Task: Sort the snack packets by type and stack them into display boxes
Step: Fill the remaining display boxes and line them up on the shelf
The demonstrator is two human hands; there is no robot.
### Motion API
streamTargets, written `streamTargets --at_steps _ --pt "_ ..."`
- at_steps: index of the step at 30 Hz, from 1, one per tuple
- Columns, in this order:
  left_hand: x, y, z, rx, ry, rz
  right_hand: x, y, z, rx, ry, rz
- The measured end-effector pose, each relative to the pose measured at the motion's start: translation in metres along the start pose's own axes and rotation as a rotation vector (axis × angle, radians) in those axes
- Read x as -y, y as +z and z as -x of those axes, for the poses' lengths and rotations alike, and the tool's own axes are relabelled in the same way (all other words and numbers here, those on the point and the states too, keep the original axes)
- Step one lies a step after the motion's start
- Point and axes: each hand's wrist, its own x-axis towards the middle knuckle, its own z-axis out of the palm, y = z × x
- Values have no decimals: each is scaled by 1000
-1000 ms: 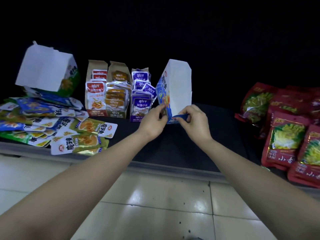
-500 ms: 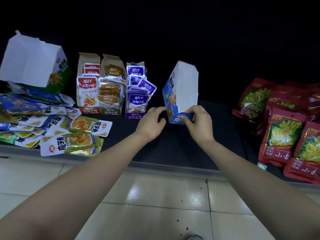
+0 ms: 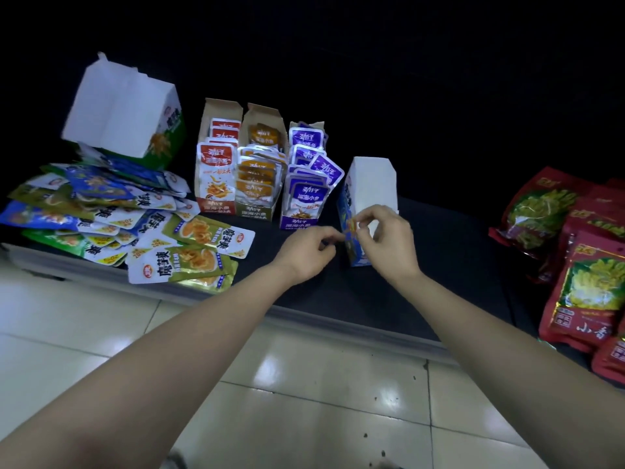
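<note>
Blue box [image 3: 371, 185], contents hidden, pinched by right hand [image 3: 392, 242]; curled left hand [image 3: 309, 249] beside it, hold unclear.

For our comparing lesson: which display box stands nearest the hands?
The blue box, right of the purple box; the right hand pinches its front edge.

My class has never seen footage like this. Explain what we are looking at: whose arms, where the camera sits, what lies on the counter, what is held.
No machine here: a person's bare arms, filmed by one camera worn on the head, looking down. On the dark counter stand filled display boxes: red box, orange box, purple box. Loose packets lie left, red bags right. The right hand pinches an edge of a blue box; the left hand curls beside it, its grip unclear.
</note>
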Motion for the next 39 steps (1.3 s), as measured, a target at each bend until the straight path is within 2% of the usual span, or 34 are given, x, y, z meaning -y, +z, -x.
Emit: streamTargets --at_steps 2,5,9,11,13,15,17,21,26,29,31,34,36,39 --pt "7 -24 10 -164 19 -70 29 11 -12 61 -72 -85" --pt "25 -66 34 -369 0 -221 76 41 -33 240 -215 -116" --pt "64 -123 78 -649 -58 -381 128 104 -53 602 -258 -12" --pt "88 -149 103 -817 -88 -518 147 139 -53 695 -297 71" --pt "110 -169 121 -961 -239 -589 165 170 -46 705 -281 9" --pt "125 -180 131 -1039 -448 -540 177 197 -42 674 -285 -55" --pt "136 -185 132 -1022 -543 -469 185 220 -45 679 -307 -24" --pt "146 -192 130 -905 -487 -348 198 244 -56 703 -283 79" --pt "151 -200 131 -948 -385 -184 201 260 -52 436 -271 63" --pt "155 -208 131 -1007 -378 -141 203 257 -56 370 -331 133" --pt "156 -212 129 -1050 -403 -172 199 251 -59 382 -414 157" --pt "150 -216 124 -1057 -425 -269 187 234 -57 504 -503 178" --pt "143 -217 117 -978 -428 -354 179 216 -54 560 -500 217" --pt "138 -210 105 -683 -439 -494 162 190 -49 667 -494 315"
